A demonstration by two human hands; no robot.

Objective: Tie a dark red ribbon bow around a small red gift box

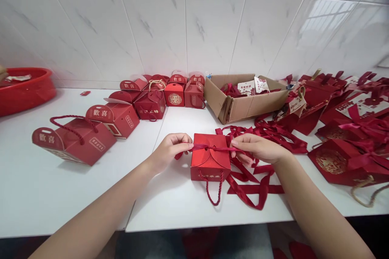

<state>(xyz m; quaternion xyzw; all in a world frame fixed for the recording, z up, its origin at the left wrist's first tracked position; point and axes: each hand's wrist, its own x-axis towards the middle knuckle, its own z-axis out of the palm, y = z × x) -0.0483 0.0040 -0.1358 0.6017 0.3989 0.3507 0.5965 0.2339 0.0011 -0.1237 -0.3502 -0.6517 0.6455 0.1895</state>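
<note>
Above the lid of a small red box (201, 162), near the front of the white table (170, 206), we had both hands on one dark red ribbon (219, 149). Our left hand (170, 150) was almost closed, and it pinched the left part of the ribbon between the thumb and the bent fingers. Our right hand (259, 147) pinched the right part with thumb and forefinger, and its other fingers were loosely curled below. Between the hands, the ribbon was stretched across the lid, and its strands crossed near the middle. The small box stood upright, and a twisted rope handle (220, 190) hung at its front side.

Just to the right of it, loose ribbons (275, 189) lay in a tangle. Behind them, we had an open cardboard box (255, 105) with ribbons and white printed cards (246, 88) inside. Farther right, red boxes with bows (330, 162) were crowded together. On our left side, other red boxes (91, 141) made a curved row toward the tiled wall (152, 28), and a red basin (30, 94) was at the far left.
</note>
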